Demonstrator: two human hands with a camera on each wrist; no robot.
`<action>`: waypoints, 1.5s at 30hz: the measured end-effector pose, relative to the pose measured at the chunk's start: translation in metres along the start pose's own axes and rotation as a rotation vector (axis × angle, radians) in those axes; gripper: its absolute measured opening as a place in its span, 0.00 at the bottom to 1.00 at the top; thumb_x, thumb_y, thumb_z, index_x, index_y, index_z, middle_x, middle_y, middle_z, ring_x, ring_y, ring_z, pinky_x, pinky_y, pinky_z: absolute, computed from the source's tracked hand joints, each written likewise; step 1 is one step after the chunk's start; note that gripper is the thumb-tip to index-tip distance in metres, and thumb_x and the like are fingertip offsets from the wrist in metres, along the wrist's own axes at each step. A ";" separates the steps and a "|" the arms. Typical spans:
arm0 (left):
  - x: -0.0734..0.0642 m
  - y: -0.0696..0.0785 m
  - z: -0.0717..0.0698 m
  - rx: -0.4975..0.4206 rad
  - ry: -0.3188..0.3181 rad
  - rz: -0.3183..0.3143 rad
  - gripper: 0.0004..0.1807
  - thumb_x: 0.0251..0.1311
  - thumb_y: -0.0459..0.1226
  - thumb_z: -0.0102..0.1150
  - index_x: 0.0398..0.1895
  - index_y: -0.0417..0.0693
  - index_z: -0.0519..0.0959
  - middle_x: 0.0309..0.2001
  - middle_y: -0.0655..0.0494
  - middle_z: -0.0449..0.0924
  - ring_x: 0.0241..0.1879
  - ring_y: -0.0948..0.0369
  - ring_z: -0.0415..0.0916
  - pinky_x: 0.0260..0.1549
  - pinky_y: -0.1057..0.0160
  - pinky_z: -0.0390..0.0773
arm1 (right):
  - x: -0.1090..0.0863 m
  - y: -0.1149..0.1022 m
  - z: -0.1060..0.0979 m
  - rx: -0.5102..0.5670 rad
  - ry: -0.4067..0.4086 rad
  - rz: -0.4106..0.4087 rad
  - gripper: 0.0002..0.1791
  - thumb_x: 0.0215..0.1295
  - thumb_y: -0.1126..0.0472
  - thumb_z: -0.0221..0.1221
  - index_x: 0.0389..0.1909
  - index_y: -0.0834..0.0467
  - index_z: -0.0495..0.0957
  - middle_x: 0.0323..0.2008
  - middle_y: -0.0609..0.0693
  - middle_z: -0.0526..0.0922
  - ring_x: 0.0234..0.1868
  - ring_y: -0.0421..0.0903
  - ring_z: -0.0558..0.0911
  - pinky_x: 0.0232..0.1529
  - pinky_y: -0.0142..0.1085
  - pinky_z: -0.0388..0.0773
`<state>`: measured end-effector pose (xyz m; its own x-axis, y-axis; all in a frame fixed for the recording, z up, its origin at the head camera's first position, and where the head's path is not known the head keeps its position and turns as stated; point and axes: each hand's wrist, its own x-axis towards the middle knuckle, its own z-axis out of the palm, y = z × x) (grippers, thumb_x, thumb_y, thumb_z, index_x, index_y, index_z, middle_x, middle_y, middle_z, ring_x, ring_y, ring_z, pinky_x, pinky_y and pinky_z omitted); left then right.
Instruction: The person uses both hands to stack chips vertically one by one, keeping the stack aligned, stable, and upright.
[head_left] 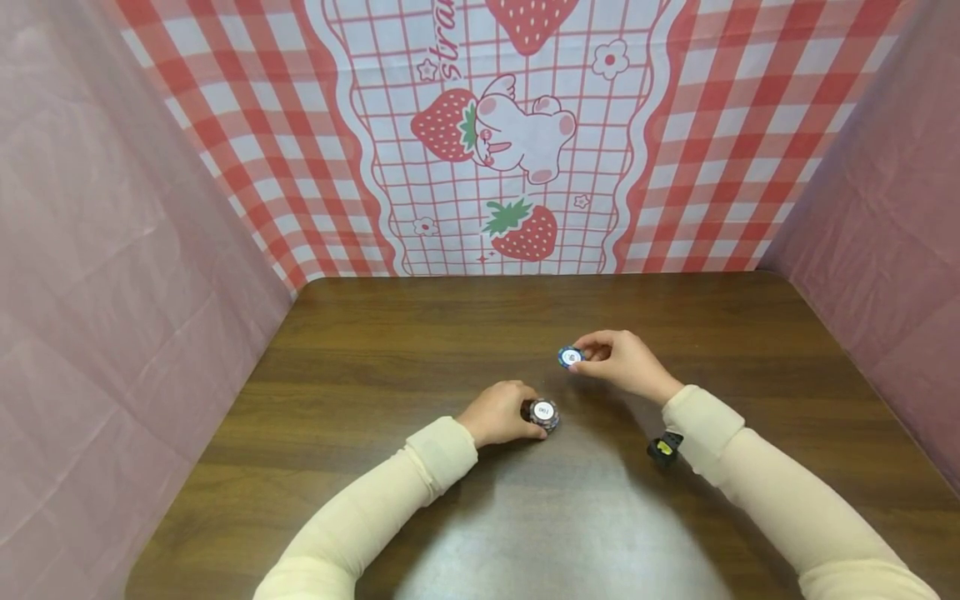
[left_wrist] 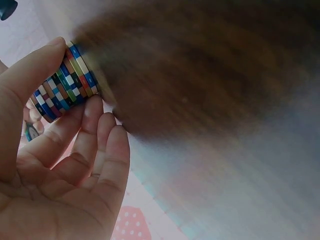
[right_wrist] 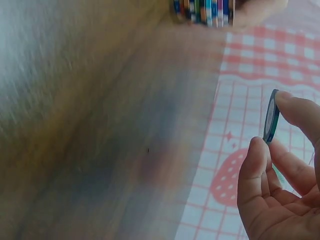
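A stack of several poker chips [head_left: 544, 413] stands on the wooden table, its top chip white in the centre and marked 100. My left hand [head_left: 501, 414] grips this stack between thumb and fingers. In the left wrist view the striped edges of the stacked chips [left_wrist: 65, 82] show blue, green, white and orange. Up and to the right of the stack, my right hand [head_left: 621, 363] pinches a single blue-rimmed poker chip [head_left: 572, 357] by its edge. The right wrist view shows that chip [right_wrist: 271, 116] nearly edge-on, held above the table between thumb and fingertips.
The brown wooden table [head_left: 390, 333] reaches back to a red-and-white checked cloth [head_left: 315, 150] with strawberries on it. Pink curtains [head_left: 112, 275] hang on both sides. A small black device [head_left: 663, 450] sits at the right wrist.
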<state>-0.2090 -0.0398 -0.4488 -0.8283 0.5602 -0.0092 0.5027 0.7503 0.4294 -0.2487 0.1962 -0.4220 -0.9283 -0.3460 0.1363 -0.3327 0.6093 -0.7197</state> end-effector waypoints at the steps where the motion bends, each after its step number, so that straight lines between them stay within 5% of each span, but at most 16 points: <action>1: 0.000 0.000 0.000 0.000 0.000 0.000 0.24 0.45 0.48 0.76 0.44 0.48 0.85 0.38 0.58 0.85 0.39 0.63 0.79 0.43 0.67 0.76 | -0.002 -0.002 0.001 0.000 -0.003 -0.012 0.19 0.53 0.57 0.72 0.44 0.62 0.83 0.32 0.51 0.84 0.32 0.43 0.78 0.33 0.30 0.75; 27: 0.001 -0.001 0.001 0.023 -0.013 -0.019 0.20 0.45 0.49 0.76 0.38 0.49 0.83 0.35 0.60 0.82 0.33 0.66 0.74 0.37 0.68 0.75 | -0.029 -0.012 0.040 0.096 -0.140 -0.194 0.15 0.54 0.63 0.71 0.42 0.60 0.84 0.33 0.51 0.82 0.31 0.34 0.77 0.33 0.29 0.78; 45: 0.000 -0.001 -0.001 0.002 -0.005 0.014 0.22 0.46 0.47 0.75 0.42 0.46 0.84 0.37 0.59 0.83 0.35 0.67 0.76 0.39 0.68 0.75 | -0.029 -0.012 0.049 0.080 -0.146 -0.205 0.15 0.51 0.61 0.73 0.40 0.60 0.85 0.34 0.50 0.81 0.31 0.35 0.78 0.33 0.29 0.79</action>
<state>-0.2100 -0.0404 -0.4484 -0.8200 0.5723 -0.0077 0.5146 0.7430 0.4280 -0.2094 0.1644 -0.4504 -0.8071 -0.5592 0.1896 -0.4921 0.4596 -0.7394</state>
